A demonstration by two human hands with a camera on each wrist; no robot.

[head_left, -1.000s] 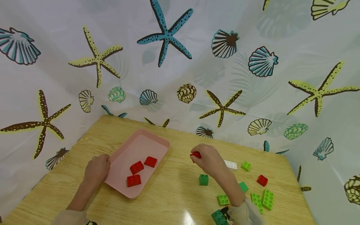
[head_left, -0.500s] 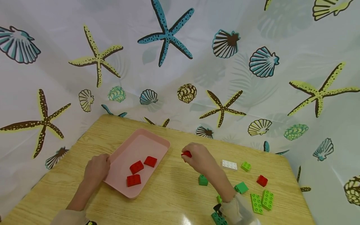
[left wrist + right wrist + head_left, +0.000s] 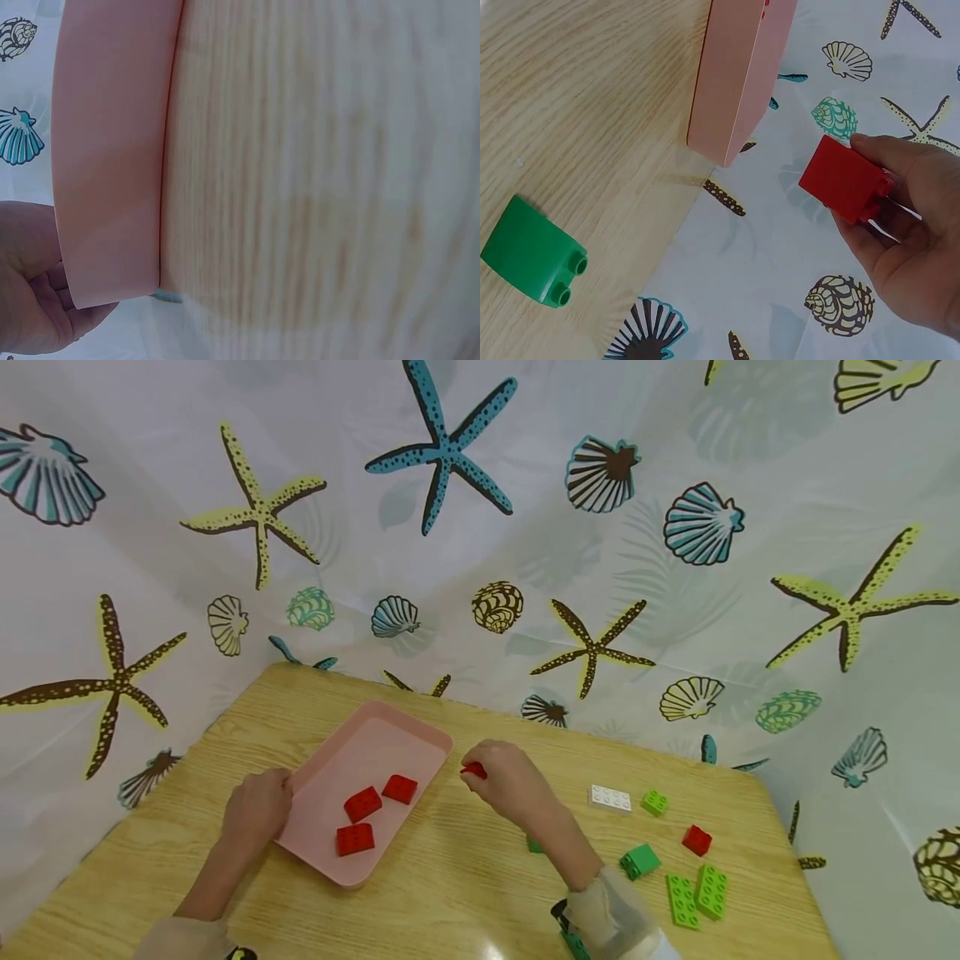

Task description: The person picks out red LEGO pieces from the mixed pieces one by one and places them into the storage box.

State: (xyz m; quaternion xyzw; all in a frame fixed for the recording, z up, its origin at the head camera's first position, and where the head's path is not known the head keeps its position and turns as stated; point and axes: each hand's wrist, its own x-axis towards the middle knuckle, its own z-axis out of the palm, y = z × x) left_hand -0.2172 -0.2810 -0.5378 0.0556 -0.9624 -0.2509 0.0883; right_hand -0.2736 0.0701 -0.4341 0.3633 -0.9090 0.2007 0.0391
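Note:
Between right thumb and fingers a red toy brick (image 3: 842,178) is pinched, its studs toward the palm. That right hand (image 3: 513,783) is above the table, a little right of the pink tray (image 3: 378,743). Inside the tray lie three red bricks, one near the right wall (image 3: 400,789), a second red brick (image 3: 363,804) in the middle and a third red brick (image 3: 355,839) nearer the front. At the tray's left side my left hand (image 3: 257,807) grips the rim. The left wrist view has the left hand (image 3: 37,285) curled at the tray wall (image 3: 112,165), fingertips partly hidden.
To the right lie a white brick (image 3: 611,798), a small lime brick (image 3: 654,802), a red brick (image 3: 697,840), a green brick (image 3: 640,861) and two long lime bricks (image 3: 711,891). Another green brick (image 3: 529,251) is partly behind the right forearm. A patterned curtain (image 3: 480,552) surrounds the table.
My right hand has moved left toward the tray, carrying the red brick. The left hand has stayed on the tray's rim, and the tray's bricks lie as before.

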